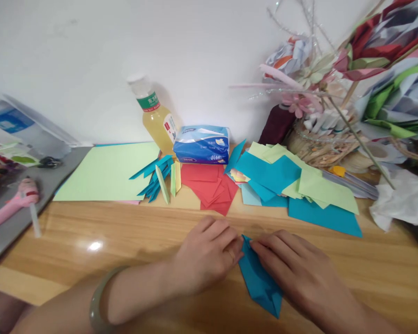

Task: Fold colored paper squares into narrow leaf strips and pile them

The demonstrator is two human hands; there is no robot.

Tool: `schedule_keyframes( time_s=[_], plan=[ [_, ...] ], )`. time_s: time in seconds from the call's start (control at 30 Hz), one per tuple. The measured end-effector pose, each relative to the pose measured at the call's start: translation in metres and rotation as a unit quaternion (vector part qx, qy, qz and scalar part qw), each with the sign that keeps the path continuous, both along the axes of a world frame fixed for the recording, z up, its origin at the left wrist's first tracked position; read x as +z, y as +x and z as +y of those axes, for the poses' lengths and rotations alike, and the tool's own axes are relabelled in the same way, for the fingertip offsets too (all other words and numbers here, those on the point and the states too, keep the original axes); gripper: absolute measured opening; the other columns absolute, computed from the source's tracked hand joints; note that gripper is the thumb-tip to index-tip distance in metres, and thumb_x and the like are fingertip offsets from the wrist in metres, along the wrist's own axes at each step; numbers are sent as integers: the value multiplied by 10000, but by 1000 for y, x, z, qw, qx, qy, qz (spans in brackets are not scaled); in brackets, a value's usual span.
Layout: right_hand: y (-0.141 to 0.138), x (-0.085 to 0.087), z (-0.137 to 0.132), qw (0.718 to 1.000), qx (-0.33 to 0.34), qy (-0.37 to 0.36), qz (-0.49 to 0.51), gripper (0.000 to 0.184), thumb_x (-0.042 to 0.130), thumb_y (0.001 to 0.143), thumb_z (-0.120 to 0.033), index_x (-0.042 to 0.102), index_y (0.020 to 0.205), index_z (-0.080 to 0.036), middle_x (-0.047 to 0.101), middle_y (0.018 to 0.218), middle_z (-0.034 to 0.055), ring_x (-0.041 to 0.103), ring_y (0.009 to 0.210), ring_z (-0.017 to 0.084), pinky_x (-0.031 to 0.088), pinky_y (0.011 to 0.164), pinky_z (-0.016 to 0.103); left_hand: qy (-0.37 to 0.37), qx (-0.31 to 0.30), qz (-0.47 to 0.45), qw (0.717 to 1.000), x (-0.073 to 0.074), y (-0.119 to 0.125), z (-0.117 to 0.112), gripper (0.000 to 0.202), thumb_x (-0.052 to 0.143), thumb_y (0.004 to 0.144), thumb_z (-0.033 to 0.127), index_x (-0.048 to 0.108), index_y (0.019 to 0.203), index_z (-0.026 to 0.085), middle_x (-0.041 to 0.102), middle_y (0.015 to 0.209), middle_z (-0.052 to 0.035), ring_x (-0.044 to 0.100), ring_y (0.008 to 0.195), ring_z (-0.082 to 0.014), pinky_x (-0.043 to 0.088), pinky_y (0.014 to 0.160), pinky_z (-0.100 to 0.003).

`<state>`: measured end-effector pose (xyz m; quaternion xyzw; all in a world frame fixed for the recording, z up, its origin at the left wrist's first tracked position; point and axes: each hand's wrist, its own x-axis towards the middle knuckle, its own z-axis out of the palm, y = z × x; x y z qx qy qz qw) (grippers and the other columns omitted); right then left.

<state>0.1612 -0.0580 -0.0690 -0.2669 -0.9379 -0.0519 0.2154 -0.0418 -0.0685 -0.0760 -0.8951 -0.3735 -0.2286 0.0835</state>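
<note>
A piece of teal-blue paper, folded into a pointed shape, lies on the wooden table between my hands. My left hand, with a bangle on its wrist, has curled fingers closed at the paper's upper left tip. From the other side, my right hand presses along the right edge, thumb and fingertips together on the upper part of the sheet. The fingertips of both hands are partly hidden. Beyond them lie red paper squares and a pile of blue sheets and light green sheets.
Folded blue strips rest on a large pale green sheet. A tissue pack and a drink bottle stand by the wall. At left is a pink glue gun; at right, paper flowers and crumpled tissue.
</note>
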Motion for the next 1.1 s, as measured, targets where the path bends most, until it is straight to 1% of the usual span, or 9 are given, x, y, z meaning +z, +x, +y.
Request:
schedule_keyframes(
  time_s=[0.2,0.33,0.4,0.6,0.67,0.8,0.93,1.03,1.1],
  plan=[
    [-1,2,2,1000,21,21,-9,402,203,950,-92,604,922,-108,633,744,68,570,684,178,485,584,305,-17,-2,33,999,2,0,-4,198,443,924,198,631,892,147,597,757,-12,515,775,-177,401,721,-310],
    [-2,2,1,999,19,27,-12,400,203,946,-86,602,945,-93,640,772,84,569,718,189,493,613,318,-17,-3,32,999,2,-1,-3,187,454,922,193,631,890,143,595,768,-13,508,779,-179,392,727,-311],
    [-1,1,0,999,23,20,-15,403,197,946,-91,600,963,-92,638,784,91,567,729,192,494,618,318,-17,-8,31,999,1,-1,-4,185,453,923,194,627,921,130,597,786,-17,508,806,-180,387,745,-313],
    [3,-3,1,999,32,-17,-2,391,206,949,-121,595,989,-113,625,799,80,559,716,186,489,607,315,-38,-25,25,999,0,-1,-13,147,486,902,205,612,957,151,596,799,-3,505,786,-161,373,752,-310],
    [4,-5,1,999,34,-36,14,356,245,947,-143,598,986,-120,616,791,73,549,701,183,482,599,311,-53,-23,29,998,0,-1,-15,147,496,893,213,604,979,163,593,805,-1,503,778,-163,373,739,-312],
    [5,-6,2,996,26,-82,39,284,342,913,-148,607,1011,-128,602,802,73,537,718,184,477,620,308,-82,-25,41,996,3,0,-13,120,485,880,184,602,897,165,579,789,-7,503,778,-173,388,736,-316],
    [0,-4,3,994,6,-108,17,305,357,877,-139,599,1062,-119,594,826,87,550,745,201,487,629,330,-100,-31,45,993,4,0,-11,121,480,875,164,601,866,157,582,807,-15,510,796,-180,411,759,-325],
    [-4,-3,4,992,-11,-122,-19,327,383,839,-132,591,1092,-136,575,776,74,564,703,215,491,567,346,-103,-35,23,994,4,0,-9,113,501,862,173,606,895,147,594,890,-36,516,879,-193,425,802,-329],
    [-4,-2,5,989,-15,-143,-28,330,400,838,-152,584,1111,-152,581,771,70,581,696,224,500,551,356,-109,-46,6,993,5,-1,-7,122,517,853,185,612,917,140,595,975,-55,505,969,-208,418,871,-340]
  ],
)
